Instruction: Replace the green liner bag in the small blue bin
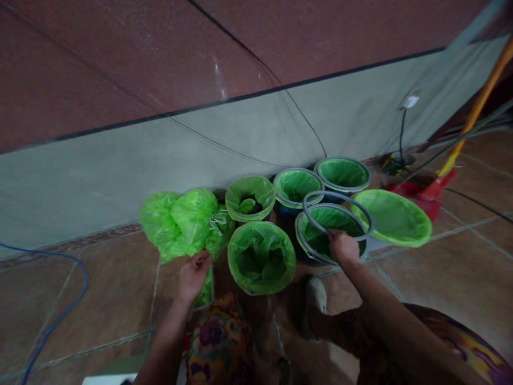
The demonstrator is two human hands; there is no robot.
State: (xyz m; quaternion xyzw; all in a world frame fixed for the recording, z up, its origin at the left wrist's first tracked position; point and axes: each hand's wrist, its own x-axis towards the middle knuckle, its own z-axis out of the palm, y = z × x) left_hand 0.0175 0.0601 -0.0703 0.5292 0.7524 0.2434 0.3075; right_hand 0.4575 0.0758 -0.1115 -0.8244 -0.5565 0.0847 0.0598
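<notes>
My right hand [344,247] is closed around the near edge of a grey plastic ring [371,227], which it holds tilted above a bin lined with a green bag [318,243]. At the left, my left hand [195,274] has its fingers pinched at the lower edge of a heap of bunched green plastic bags [194,219]. White drawstrings [218,220] hang from this heap. Between my hands stands a trash bin with a green liner [261,259] spread over its mouth. Another green-lined bin [250,199] is just behind it.
Two lined bins with grey rims [298,187] [342,174] stand by the wall. A wide green-lined bin [393,216] is at the right, beside a red dustpan [430,192] with an orange-yellow handle. A blue hose [82,289] curves over the tiled floor at left. A socket [410,101] has a cable plugged in.
</notes>
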